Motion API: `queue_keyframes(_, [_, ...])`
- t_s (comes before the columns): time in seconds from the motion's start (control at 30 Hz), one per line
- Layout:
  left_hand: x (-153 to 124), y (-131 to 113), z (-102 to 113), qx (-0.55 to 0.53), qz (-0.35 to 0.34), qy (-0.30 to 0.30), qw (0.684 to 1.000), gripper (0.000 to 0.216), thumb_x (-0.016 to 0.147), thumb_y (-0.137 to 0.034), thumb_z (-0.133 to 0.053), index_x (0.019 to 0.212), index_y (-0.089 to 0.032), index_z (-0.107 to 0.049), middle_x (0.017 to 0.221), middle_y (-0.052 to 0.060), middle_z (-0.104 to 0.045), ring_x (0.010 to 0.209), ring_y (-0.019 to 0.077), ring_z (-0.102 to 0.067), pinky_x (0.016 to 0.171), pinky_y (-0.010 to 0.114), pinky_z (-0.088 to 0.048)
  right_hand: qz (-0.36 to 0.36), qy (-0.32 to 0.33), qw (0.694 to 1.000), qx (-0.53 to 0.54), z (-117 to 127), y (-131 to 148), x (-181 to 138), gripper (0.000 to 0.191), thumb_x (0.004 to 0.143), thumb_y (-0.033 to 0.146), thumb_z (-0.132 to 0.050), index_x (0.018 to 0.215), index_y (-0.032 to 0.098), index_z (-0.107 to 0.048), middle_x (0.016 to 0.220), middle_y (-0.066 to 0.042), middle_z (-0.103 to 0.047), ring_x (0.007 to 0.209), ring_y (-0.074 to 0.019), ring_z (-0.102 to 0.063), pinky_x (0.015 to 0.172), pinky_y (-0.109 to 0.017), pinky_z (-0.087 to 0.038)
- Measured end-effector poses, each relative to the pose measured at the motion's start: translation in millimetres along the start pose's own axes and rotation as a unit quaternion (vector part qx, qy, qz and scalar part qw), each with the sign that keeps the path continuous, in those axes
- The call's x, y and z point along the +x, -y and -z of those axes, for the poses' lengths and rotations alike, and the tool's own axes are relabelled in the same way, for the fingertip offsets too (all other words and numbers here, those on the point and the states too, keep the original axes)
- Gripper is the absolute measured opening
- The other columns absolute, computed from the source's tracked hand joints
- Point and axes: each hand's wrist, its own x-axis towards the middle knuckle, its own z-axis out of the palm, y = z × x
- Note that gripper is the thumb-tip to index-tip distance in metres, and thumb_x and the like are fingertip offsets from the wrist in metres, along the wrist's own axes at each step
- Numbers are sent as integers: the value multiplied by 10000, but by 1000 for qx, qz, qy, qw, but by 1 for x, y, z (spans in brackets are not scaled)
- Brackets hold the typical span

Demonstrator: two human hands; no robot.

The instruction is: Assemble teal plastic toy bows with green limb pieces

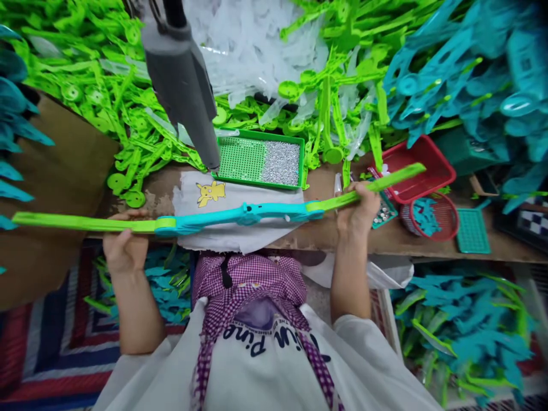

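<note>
A long jointed plastic strip (222, 217), blue in the middle with a lime-green arm at each end, stretches level across the front of the bench. My left hand (126, 245) is closed round its left green arm (85, 221), thumb in front and fingers behind. Near the inner part of the right green arm (398, 176), my right hand (359, 210) grips it between thumb and fingers. Below the blue part lies a white cloth (240, 242) with a yellow cartoon figure. The grey tool head (182, 85) hangs above, its tip just behind the cloth.
A green tray (302, 165) with small metal pins lies behind the cloth. Heaped green parts (98, 74), clear parts (261, 45) and blue parts (471, 74) fill the back. At right are a red bin (445, 165), a red basket (449, 222) and a teal basket (473, 231).
</note>
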Motion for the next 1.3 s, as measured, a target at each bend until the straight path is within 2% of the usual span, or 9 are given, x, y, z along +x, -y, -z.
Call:
queue_keyframes(0.27, [37, 19, -13, -55, -40, -90, 994, 231, 469, -156, -632, 638, -216, -486, 706, -100, -626, 881, 163, -585, 939, 329, -501, 65, 14, 998, 17, 3, 19, 0, 324, 743, 490, -613, 653, 244, -422, 564, 64, -456, 529, -116, -526, 588, -284, -483])
queue_keyframes(0.4, [-14, 28, -31, 122, -212, -274, 930, 370, 556, -101, -754, 824, -253, -549, 938, -86, -628, 957, 160, -596, 967, 324, -489, 49, -33, 998, 35, -4, 14, 3, 349, 738, 474, -649, 630, 241, -413, 540, 77, -439, 514, -105, -525, 581, -272, -482])
queue_keyframes(0.43, [-36, 34, -41, 166, -213, -258, 928, 348, 619, -132, -786, 859, -267, -572, 971, -66, -630, 952, 170, -604, 960, 342, -499, 48, -41, 997, 37, -6, 15, 2, 360, 743, 478, -655, 627, 240, -411, 536, 82, -428, 505, -101, -520, 573, -270, -481])
queue_keyframes(0.5, [-78, 49, -70, 195, -34, 9, 980, 294, 729, -251, -813, 965, -286, -642, 971, -6, -664, 886, 201, -650, 886, 388, -544, 54, -49, 997, 39, -9, 21, 0, 379, 771, 493, -656, 627, 241, -411, 533, 88, -412, 485, -97, -509, 554, -267, -477])
queue_keyframes(0.57, [-104, 70, -111, 124, 167, 275, 939, 538, 673, -283, -876, 1151, -270, -629, 1093, 68, -693, 964, 257, -698, 897, 447, -565, 70, -50, 996, 28, -12, 31, -3, 395, 809, 518, -641, 630, 246, -418, 530, 86, -411, 469, -100, -507, 535, -272, -479])
queue_keyframes(0.6, [-110, 80, -134, 86, 203, 305, 926, 642, 642, -284, -902, 1211, -263, -605, 1185, 91, -679, 1037, 268, -695, 950, 463, -552, 78, -45, 996, 18, -14, 37, -5, 401, 830, 536, -629, 633, 251, -428, 529, 81, -423, 467, -106, -513, 532, -282, -486])
queue_keyframes(0.73, [-104, 109, -213, -46, 200, 325, 923, 629, 649, -420, -908, 1179, -225, -631, 1226, 110, -693, 1195, 285, -652, 1100, 483, -469, 82, -15, 996, -11, -19, 63, -16, 425, 884, 586, -599, 643, 263, -461, 537, 54, -490, 485, -135, -565, 544, -323, -534])
queue_keyframes(0.83, [-100, 113, -238, -64, 162, 325, 929, 539, 699, -512, -868, 1097, -201, -679, 1078, 94, -749, 1130, 276, -676, 1129, 487, -441, 70, -26, 997, 3, -23, 73, -22, 432, 882, 593, -613, 657, 259, -458, 541, 58, -505, 510, -132, -600, 545, -311, -555])
queue_keyframes(1.3, [-111, 97, -230, -52, 150, 328, 931, 382, 725, -480, -865, 945, -203, -721, 989, 60, -765, 995, 246, -697, 1032, 422, -504, 63, 94, 992, -58, -57, 96, 4, 350, 837, 515, -701, 825, 175, -616, 583, 85, -595, 624, -111, -721, 561, -185, -496])
